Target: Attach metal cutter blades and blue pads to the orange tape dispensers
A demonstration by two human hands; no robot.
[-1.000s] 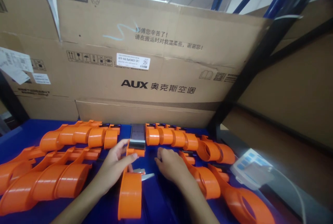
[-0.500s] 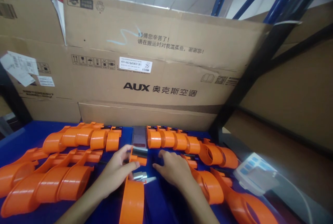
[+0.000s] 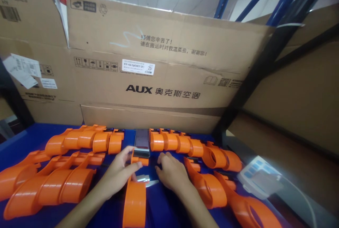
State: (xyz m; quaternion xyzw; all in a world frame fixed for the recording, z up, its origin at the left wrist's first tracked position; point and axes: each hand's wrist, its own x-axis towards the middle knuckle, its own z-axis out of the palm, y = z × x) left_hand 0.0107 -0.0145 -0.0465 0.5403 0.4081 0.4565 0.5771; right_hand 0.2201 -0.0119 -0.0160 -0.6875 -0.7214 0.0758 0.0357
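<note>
A person's left hand [image 3: 120, 173] pinched an orange tape dispenser [image 3: 134, 205] at the lower centre of the frame, the grip pressed together around its upper part, with the thumb laid across the near side. The dispenser's round body hung toward the bottom edge, and a black plate [image 3: 142, 153] with a toothed, silvery edge crossed its top. A dark grey strip [image 3: 142, 137] lay directly behind that plate; whether the two touched could not be told.

The right hand [image 3: 173, 173] hovered just right of the dispenser, its fingers bent and its thumb apart from the index finger. Its palm was turned from view, so whether that grip pinched anything could not be told. Shiny metal pieces [image 3: 143, 178] showed between the hands, beside the dispenser's round body.

More orange dispensers crowded the blue shelf [image 3: 19, 137]: a back left row [image 3: 100, 142], a front left row [image 3: 75, 185], a back right row [image 3: 183, 144] and a front right group [image 3: 215, 189]. At the lower right of the frame sat a pale device [image 3: 261, 177] with blue panels and a white cable [image 3: 304, 192]. A large cardboard box [image 3: 164, 111] printed "AUX", bearing a white label [image 3: 138, 67], stood upright behind the shelf, beside a black post [image 3: 238, 90] slanting toward the upper right.
</note>
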